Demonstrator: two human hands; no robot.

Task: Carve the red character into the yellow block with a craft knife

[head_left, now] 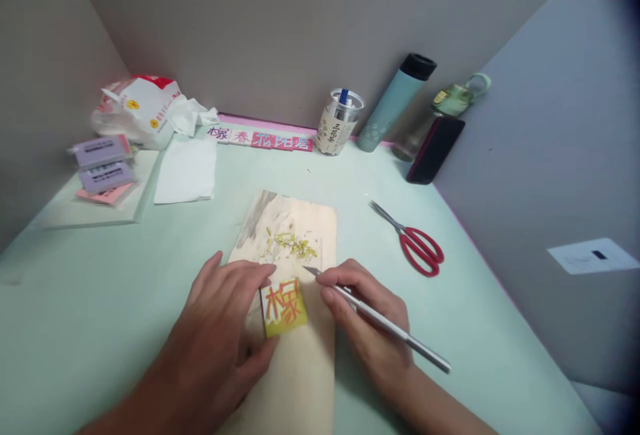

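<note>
Low on a pale wooden board [310, 381] lies a small square rubber stamp block [285, 307], yellow and white with an orange-red character. My left hand [225, 325] steadies it from the left, fingers curved along its top left and thumb at its lower edge. A slim silver craft knife [385, 323] is pinched in my right hand [373, 311], between thumb and index finger. Its pointed blade [311, 269] is just above the block's upper right corner, apart from it. Thin yellow shavings [295, 246] are scattered on the board beyond the blade.
Red-handled scissors [415, 245] lie on the right. Behind them are a phone [436, 151], a blue bottle [395, 105], a green-lidded bottle [425, 121] and a clear cup [339, 125]. Character cards [265, 139] line the back; white paper [186, 171], wrapped blocks [106, 171] and tissues [145, 111] sit left.
</note>
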